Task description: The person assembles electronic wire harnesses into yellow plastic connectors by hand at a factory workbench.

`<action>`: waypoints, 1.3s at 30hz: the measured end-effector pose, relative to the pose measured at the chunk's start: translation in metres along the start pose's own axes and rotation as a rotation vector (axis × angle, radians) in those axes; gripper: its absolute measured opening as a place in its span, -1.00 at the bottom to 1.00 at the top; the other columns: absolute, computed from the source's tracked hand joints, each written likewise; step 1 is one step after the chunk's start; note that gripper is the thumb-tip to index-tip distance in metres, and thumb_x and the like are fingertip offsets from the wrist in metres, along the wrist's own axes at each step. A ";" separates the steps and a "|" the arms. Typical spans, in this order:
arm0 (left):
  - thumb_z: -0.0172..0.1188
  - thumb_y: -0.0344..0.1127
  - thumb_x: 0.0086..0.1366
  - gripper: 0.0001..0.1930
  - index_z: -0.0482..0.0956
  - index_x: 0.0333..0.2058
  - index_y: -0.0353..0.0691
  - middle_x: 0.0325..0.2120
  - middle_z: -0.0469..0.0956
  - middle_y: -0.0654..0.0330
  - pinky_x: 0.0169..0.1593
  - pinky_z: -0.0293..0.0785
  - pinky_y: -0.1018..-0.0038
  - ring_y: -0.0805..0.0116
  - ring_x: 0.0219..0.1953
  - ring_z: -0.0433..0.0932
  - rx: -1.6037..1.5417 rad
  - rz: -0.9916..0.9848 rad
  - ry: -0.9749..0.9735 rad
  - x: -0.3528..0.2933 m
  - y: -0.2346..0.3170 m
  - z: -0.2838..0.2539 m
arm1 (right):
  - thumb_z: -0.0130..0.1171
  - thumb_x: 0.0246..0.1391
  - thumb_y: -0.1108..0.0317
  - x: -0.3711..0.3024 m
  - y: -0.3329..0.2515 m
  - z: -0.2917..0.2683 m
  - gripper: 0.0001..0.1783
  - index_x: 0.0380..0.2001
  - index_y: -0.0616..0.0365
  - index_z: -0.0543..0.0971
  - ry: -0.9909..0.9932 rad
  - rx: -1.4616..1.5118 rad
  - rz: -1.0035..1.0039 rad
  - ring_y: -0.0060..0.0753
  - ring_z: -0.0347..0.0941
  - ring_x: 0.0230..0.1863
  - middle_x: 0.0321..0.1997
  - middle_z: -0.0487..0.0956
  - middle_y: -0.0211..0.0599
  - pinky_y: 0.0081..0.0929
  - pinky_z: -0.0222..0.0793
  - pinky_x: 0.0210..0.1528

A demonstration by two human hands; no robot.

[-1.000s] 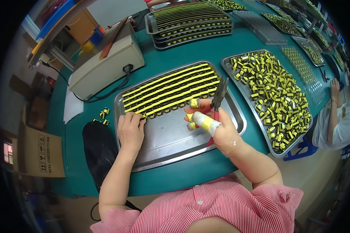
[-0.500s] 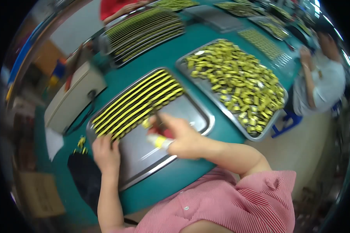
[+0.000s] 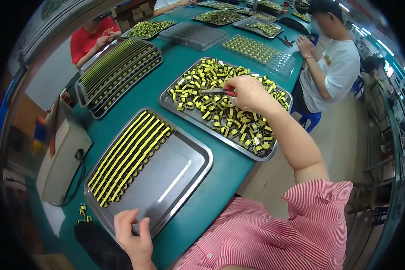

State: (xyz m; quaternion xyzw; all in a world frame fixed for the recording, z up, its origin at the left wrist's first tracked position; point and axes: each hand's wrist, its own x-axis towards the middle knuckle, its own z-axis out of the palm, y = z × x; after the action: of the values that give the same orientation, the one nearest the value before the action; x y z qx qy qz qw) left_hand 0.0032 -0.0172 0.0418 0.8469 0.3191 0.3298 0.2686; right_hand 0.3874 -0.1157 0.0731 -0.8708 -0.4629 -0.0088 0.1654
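Where loose yellow-taped components [image 3: 231,119] lie heaped in the farther steel tray [image 3: 191,119], the right hand [image 3: 249,92] has now arrived from the nearer steel tray [image 3: 171,175], shifting work from rows [image 3: 128,155] to heap. It grips red-handled pliers [image 3: 213,92]; whether it also pinches a component cannot be told. At the nearer rim, the left hand [image 3: 134,231] spreads thumb and fingers.

Red-handled pliers [image 3: 217,92] over loose yel/blk pcs [image 3: 233,121] in tray [image 3: 189,116]; tip contact unclear.

Right grip [image 3: 249,94] moved over part heap [image 3: 230,121]; left grip [image 3: 134,235] off rows [image 3: 129,156].
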 end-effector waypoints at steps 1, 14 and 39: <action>0.20 -0.59 -0.16 -0.70 0.48 -0.34 -0.31 -0.40 0.40 0.10 -0.42 0.26 0.52 0.33 -0.47 0.34 -0.033 -0.016 -0.004 -0.002 0.000 0.000 | 0.15 -0.29 0.44 0.003 0.005 0.001 -0.72 -0.35 0.05 0.55 -0.057 -0.047 -0.010 -0.18 0.47 -0.28 -0.41 0.55 -0.22 -0.31 0.37 -0.22; 0.16 -0.53 -0.05 -0.81 0.46 -0.37 -0.34 -0.44 0.37 0.20 -0.49 0.18 0.65 0.52 -0.54 0.26 -0.076 0.001 -0.049 -0.006 -0.013 0.012 | 0.20 -0.35 0.46 -0.008 0.010 0.024 -0.73 -0.42 -0.02 0.57 -0.089 -0.395 -0.233 -0.32 0.37 -0.22 -0.39 0.50 -0.38 -0.36 0.28 -0.15; 0.17 -0.60 -0.04 -0.62 0.45 -0.16 -0.37 -0.34 0.42 0.20 -0.37 0.30 0.68 0.56 -0.45 0.37 -0.482 -0.186 0.074 -0.007 -0.026 0.011 | 0.06 0.03 0.45 -0.067 -0.188 0.098 -0.75 -0.19 0.32 0.42 -1.067 1.791 0.255 -0.36 0.45 -0.38 -0.32 0.48 -0.20 -0.42 0.41 -0.42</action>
State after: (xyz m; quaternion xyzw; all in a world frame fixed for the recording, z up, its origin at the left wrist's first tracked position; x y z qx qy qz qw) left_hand -0.0021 -0.0078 0.0154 0.7126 0.3174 0.4010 0.4802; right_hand 0.1834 -0.0437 0.0220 -0.3633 -0.2178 0.7393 0.5234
